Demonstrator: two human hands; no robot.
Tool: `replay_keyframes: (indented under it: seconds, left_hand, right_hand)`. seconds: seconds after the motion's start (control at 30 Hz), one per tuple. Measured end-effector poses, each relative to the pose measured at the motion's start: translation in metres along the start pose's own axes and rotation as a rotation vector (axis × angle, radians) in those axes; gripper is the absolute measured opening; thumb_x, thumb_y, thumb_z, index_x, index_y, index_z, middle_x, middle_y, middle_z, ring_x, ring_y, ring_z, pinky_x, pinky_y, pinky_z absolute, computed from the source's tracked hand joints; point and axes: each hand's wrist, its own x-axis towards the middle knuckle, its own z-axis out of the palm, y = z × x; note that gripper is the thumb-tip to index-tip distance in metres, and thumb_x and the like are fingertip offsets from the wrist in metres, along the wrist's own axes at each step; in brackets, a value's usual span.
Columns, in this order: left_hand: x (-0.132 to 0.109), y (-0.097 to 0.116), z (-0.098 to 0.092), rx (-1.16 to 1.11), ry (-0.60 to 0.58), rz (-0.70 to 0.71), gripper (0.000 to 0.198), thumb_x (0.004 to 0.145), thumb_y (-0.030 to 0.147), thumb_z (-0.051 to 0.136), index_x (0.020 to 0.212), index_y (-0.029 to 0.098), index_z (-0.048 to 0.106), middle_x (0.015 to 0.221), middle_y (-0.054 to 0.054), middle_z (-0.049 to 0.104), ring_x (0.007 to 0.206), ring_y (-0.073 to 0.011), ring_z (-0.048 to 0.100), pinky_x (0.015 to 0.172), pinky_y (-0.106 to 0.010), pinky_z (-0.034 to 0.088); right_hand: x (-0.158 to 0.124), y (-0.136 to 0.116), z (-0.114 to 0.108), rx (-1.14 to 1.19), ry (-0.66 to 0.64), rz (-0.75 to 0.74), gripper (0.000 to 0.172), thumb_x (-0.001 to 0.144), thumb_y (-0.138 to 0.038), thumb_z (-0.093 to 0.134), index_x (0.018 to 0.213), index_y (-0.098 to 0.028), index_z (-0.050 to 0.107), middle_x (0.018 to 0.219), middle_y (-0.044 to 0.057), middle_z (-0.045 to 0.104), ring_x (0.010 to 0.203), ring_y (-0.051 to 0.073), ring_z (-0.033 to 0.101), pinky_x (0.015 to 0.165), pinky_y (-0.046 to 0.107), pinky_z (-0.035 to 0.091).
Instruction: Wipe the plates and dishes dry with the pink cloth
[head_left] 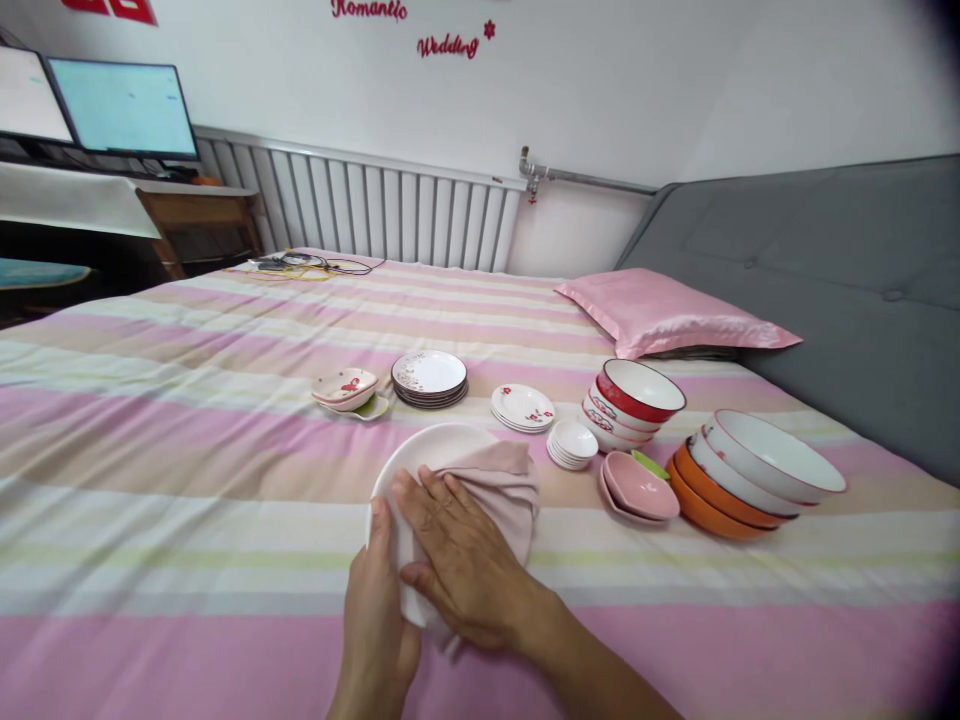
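While stacked bowls (769,455) stand to the right, the left hand (381,590) clasps a white plate (405,462) by its edge. The right hand (465,560), fingers outstretched, flattens a pink cloth (511,490) against it.

Cloth (504,490) lies on the plate (412,447), left of the bowls (772,455)

L hand (381,592) holds wht plate (409,458), R hand (466,560) on pink cloth (514,505).
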Motion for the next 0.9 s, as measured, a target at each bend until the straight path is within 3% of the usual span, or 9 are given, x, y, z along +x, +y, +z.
replay_keyframes:
  seconds: [0.07,0.2,0.3,0.43,0.53,0.7,0.9]
  left_hand:
    - [0.0,0.004,0.0,0.014,-0.013,-0.012,0.033,0.085,0.037,0.056,0.109,0.016,0.066,0.098,-0.011,0.071,0.093,-0.0221,0.067,0.081,-0.031,0.054]
    - [0.003,0.014,-0.002,-0.023,-0.005,-0.046,0.042,0.089,0.039,0.046,0.11,0.008,0.064,0.091,-0.016,0.072,0.087,-0.0246,0.068,0.08,-0.036,0.055]
    - [0.005,0.02,-0.002,-0.032,0.049,-0.014,0.045,0.089,0.042,0.045,0.114,0.008,0.062,0.092,-0.016,0.071,0.086,-0.025,0.069,0.08,-0.038,0.054]
    - [0.007,0.026,-0.005,-0.031,0.082,-0.024,0.05,0.087,0.048,0.046,0.117,0.01,0.06,0.093,-0.016,0.071,0.088,-0.0265,0.068,0.082,-0.041,0.054]
    - [0.008,0.028,-0.008,-0.034,0.075,-0.049,0.054,0.086,0.051,0.047,0.115,0.009,0.062,0.091,-0.017,0.071,0.089,-0.0277,0.068,0.083,-0.042,0.053]
    - [0.003,0.016,-0.003,-0.106,-0.059,-0.09,0.047,0.09,0.044,0.043,0.116,0.009,0.062,0.098,-0.016,0.071,0.095,-0.0249,0.066,0.088,-0.038,0.051]
    - [-0.007,-0.005,0.006,-0.022,-0.138,-0.085,0.038,0.087,0.039,0.051,0.115,0.017,0.064,0.108,-0.011,0.069,0.105,-0.0207,0.062,0.096,-0.032,0.045]
  right_hand:
    - [0.001,0.0,-0.006,0.099,0.062,-0.018,0.056,0.095,-0.028,0.038,0.145,-0.011,0.02,0.151,0.008,0.025,0.141,0.016,0.016,0.115,0.037,0.021]
    - [-0.003,0.004,-0.025,0.154,0.21,0.042,0.032,0.09,-0.017,0.044,0.12,-0.018,0.055,0.128,0.006,0.057,0.129,0.015,0.04,0.109,0.034,0.032]
    - [-0.008,0.011,-0.035,0.053,0.099,0.118,0.029,0.082,-0.019,0.058,0.111,-0.02,0.061,0.125,0.006,0.059,0.125,0.02,0.045,0.109,0.039,0.033]
    - [-0.01,0.011,-0.029,-0.046,-0.119,0.105,0.053,0.085,-0.034,0.057,0.133,-0.016,0.047,0.143,0.009,0.042,0.137,0.024,0.029,0.115,0.044,0.019]
    - [-0.007,0.003,-0.014,-0.046,-0.189,0.086,0.06,0.091,-0.042,0.045,0.143,-0.016,0.03,0.151,0.009,0.025,0.14,0.022,0.018,0.116,0.041,0.015]
    - [-0.004,-0.004,-0.001,-0.044,-0.211,0.145,0.055,0.096,-0.039,0.028,0.147,-0.024,0.015,0.154,0.003,0.01,0.142,0.021,0.01,0.116,0.043,0.013]
    - [-0.003,0.002,-0.002,-0.128,-0.138,0.135,0.063,0.095,-0.034,0.032,0.148,-0.022,0.0,0.155,0.002,-0.002,0.142,0.022,0.002,0.116,0.046,0.014]
